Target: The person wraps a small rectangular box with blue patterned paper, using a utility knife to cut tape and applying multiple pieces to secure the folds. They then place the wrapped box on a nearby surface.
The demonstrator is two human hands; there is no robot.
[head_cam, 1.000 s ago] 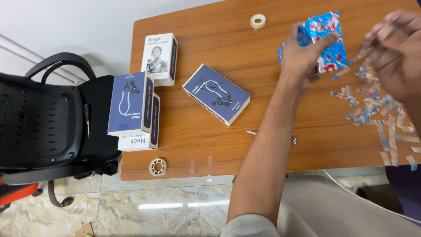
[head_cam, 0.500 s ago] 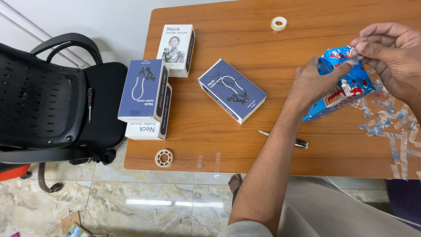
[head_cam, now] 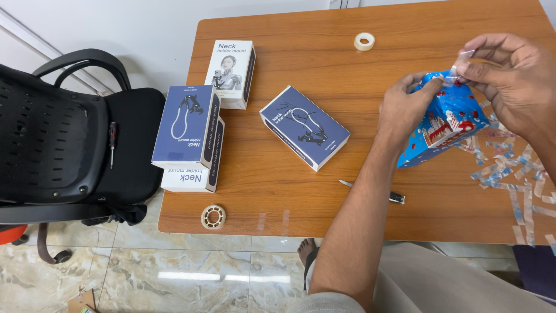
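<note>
My left hand (head_cam: 402, 105) grips the left side of a box wrapped in blue gift paper with red and white prints (head_cam: 446, 124), held tilted just above the wooden table (head_cam: 301, 23). My right hand (head_cam: 509, 78) pinches a strip of clear tape (head_cam: 461, 61) at the box's top corner, peeling it upward. Several torn strips of tape and paper (head_cam: 509, 168) lie scattered on the table to the right of the box.
A dark blue box (head_cam: 304, 127) lies mid-table, a white box (head_cam: 230, 72) behind it, and two stacked boxes (head_cam: 188, 136) overhang the left edge. Tape rolls sit at the back (head_cam: 364, 41) and front edge (head_cam: 212, 217). A small blade (head_cam: 373, 192) lies near my forearm. A black chair (head_cam: 63, 139) stands left.
My hands brought the wrapped box lower and turned it. My right hand went from hovering beside it to pinching tape at its top corner and lifting the strip.
</note>
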